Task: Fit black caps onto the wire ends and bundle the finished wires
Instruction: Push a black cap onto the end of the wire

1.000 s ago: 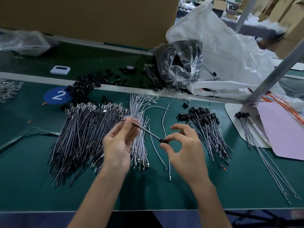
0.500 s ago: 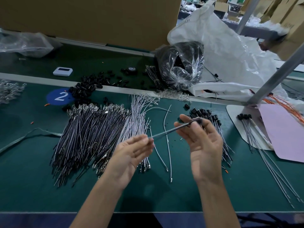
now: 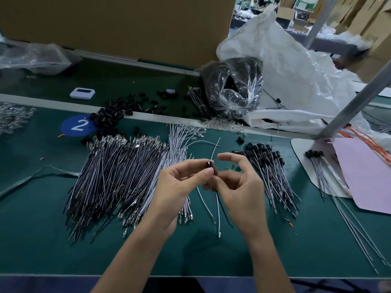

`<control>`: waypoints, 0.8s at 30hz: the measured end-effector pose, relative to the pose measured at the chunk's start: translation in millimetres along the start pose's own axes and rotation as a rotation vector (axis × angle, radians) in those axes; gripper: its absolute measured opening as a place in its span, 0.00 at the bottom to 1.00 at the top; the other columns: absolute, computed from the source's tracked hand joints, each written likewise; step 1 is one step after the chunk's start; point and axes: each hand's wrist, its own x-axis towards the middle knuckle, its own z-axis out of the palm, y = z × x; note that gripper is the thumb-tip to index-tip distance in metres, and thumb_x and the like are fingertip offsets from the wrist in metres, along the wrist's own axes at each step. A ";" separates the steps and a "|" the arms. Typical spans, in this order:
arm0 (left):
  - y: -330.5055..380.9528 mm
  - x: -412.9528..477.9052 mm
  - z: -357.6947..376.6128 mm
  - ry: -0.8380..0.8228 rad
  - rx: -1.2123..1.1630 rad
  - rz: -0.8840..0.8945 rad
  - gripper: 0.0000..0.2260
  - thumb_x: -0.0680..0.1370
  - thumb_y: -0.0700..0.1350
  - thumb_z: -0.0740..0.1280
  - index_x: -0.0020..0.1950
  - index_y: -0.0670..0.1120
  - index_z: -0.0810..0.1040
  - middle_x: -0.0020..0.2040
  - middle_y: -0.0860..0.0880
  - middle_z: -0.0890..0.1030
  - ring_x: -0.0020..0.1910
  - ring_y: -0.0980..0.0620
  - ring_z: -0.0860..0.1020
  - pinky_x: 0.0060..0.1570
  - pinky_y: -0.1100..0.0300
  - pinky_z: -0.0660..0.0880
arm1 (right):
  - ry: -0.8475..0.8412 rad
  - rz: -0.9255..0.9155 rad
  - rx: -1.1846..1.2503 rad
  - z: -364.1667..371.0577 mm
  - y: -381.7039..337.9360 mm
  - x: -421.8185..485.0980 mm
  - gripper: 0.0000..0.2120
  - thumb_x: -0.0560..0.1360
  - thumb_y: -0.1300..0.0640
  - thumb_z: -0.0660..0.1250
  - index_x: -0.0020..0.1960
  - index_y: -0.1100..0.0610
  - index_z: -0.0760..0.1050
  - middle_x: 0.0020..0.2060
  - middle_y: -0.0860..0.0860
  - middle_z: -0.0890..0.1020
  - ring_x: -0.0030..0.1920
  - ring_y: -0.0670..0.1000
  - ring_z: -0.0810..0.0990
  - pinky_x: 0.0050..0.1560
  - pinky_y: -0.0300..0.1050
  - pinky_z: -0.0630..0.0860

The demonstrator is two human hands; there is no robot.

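Atop green bench (image 3: 42,240), wire piles (image 3: 118,176); boxes (image 3: 118,24) behind.

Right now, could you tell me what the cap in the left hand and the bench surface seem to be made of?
Black cap, pinched by the left hand: likely moulded plastic or rubber, matte black, slight sheen. Bench surface: probably a rubbery mat, dull green, no glare.
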 end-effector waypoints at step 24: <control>10.2 -7.0 3.8 0.101 -0.005 0.081 0.12 0.61 0.49 0.77 0.43 0.48 0.87 0.45 0.45 0.86 0.44 0.52 0.83 0.49 0.56 0.79 | -0.069 0.081 0.219 6.4 6.9 -9.5 0.08 0.73 0.68 0.70 0.41 0.56 0.82 0.33 0.56 0.85 0.33 0.54 0.85 0.37 0.40 0.80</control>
